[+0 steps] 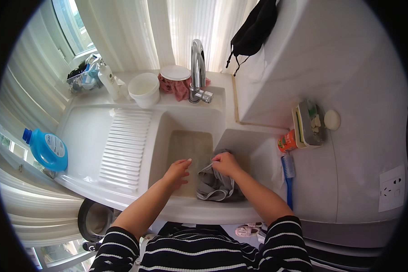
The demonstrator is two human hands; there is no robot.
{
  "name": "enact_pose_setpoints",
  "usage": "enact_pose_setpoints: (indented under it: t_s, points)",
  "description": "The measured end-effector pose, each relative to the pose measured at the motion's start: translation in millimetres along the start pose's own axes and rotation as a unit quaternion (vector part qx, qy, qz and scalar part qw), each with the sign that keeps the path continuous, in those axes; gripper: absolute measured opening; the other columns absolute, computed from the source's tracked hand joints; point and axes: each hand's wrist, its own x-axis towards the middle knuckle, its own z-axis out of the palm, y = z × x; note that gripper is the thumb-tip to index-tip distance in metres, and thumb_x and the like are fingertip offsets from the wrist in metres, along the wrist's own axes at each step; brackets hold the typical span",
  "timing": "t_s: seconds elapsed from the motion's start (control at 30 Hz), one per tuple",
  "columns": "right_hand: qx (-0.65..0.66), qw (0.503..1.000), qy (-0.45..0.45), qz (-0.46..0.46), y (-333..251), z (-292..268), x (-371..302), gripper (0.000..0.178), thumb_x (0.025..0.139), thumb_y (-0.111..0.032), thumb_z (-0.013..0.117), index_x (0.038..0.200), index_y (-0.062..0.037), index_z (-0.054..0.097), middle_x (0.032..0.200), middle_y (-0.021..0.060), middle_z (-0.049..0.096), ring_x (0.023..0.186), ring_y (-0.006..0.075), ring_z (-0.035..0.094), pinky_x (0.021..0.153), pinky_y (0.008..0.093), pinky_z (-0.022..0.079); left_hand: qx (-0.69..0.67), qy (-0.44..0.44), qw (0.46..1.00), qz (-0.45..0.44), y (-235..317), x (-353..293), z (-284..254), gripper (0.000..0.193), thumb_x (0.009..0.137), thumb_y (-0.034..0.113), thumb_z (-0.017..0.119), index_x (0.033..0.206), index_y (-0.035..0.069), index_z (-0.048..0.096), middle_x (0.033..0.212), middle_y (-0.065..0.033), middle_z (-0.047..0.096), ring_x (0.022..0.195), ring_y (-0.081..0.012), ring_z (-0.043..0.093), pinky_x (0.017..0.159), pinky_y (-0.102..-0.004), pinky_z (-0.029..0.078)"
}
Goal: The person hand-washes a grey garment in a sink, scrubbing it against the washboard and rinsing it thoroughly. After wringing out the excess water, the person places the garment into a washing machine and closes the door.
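In the white sink (186, 120), the grey cloth (213, 185) may be dropped, being pinched by the right hand (227, 165) only, the left hand (176, 174) open.

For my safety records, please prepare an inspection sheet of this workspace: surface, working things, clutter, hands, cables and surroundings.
Surface: white laundry sink with ribbed washboard; cloudy water in basin.
Working things: grey cloth, bunched in the basin.
Clutter: blue detergent jug, white bucket, reddish cloth, blue brush.
Hands: right hand pinches the grey cloth; left hand is empty, loosely open.
Cables: nothing seen.
Surroundings: chrome faucet, black face mask hanging at right, wall socket, pale curtains.
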Motion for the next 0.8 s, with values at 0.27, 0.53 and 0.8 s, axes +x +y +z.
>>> enact_pose_setpoints:
  t_s: [0.27, 0.53, 0.8]
  points:
    - [0.475, 0.868, 0.006, -0.148, -129, 0, 18, 0.032, 0.086, -0.008, 0.066, 0.116, -0.0001, 0.064, 0.1, 0.0071, 0.067, 0.084, 0.0088, 0.062, 0.074, 0.0241, 0.051, -0.171, 0.098, 0.98, 0.029, 45, 10, -5, 0.09, 0.09, 0.063, 0.051, 0.152, 0.008, 0.017, 0.151, -0.0188, 0.026, 0.138, -0.0391, 0.028, 0.109, -0.0596, 0.026]
    - [-0.12, 0.993, -0.011, -0.001, 63, 53, 37, 0.082, 0.073, -0.042, 0.08, 0.139, -0.006, 0.047, 0.136, 0.0262, 0.048, 0.124, 0.0365, 0.05, 0.098, 0.0423, 0.047, 0.12, 0.173, 0.949, 0.235, 10, 70, -34, 0.103, 0.074, 0.039, 0.079, 0.151, 0.002, 0.021, 0.147, -0.0248, 0.035, 0.136, -0.0305, 0.038, 0.109, -0.0391, 0.034]
    - [-0.063, 0.996, 0.055, 0.01, 43, 113, 24, 0.029, 0.071, -0.023, 0.068, 0.09, -0.0012, 0.066, 0.072, 0.0213, 0.063, 0.073, 0.0332, 0.067, 0.072, 0.0446, 0.052, 0.465, 0.14, 0.871, 0.075, -38, 126, -35, 0.114, 0.074, 0.071, 0.062, 0.151, 0.001, 0.018, 0.145, -0.032, 0.034, 0.136, -0.0472, 0.031, 0.113, -0.0458, 0.027]
